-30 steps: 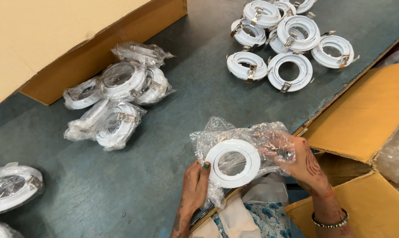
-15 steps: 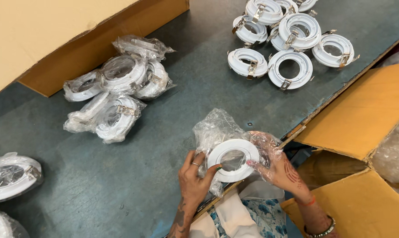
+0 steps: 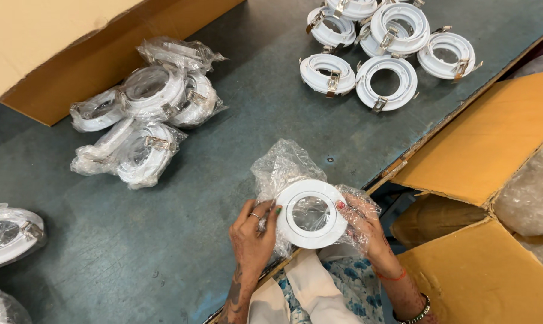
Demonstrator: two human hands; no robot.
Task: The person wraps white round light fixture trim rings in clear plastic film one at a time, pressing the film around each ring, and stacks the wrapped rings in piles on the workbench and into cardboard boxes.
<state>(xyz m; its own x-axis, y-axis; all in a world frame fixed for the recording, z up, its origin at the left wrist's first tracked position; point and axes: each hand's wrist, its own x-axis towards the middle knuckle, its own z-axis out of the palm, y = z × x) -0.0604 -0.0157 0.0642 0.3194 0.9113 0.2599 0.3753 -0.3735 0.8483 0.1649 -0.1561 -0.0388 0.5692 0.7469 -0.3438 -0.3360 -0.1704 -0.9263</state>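
Grey-green table (image 3: 235,138) (scuffed), cardboard boxes (image 3: 481,150) alongside

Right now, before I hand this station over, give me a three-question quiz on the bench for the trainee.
1. True or false: the white ring is held in both the left hand and the right hand.
2. Which group lies at the far right of the grey table? A. the bagged rings B. the bare rings C. stacked lids
3. Fill in: the ring in hand sits partly inside a clear plastic ____.

Key: 1. True: each hand grips one side of it. 2. B: the bare, unwrapped rings lie top right; the bagged ones lie to the left near the cardboard box. 3. bag.
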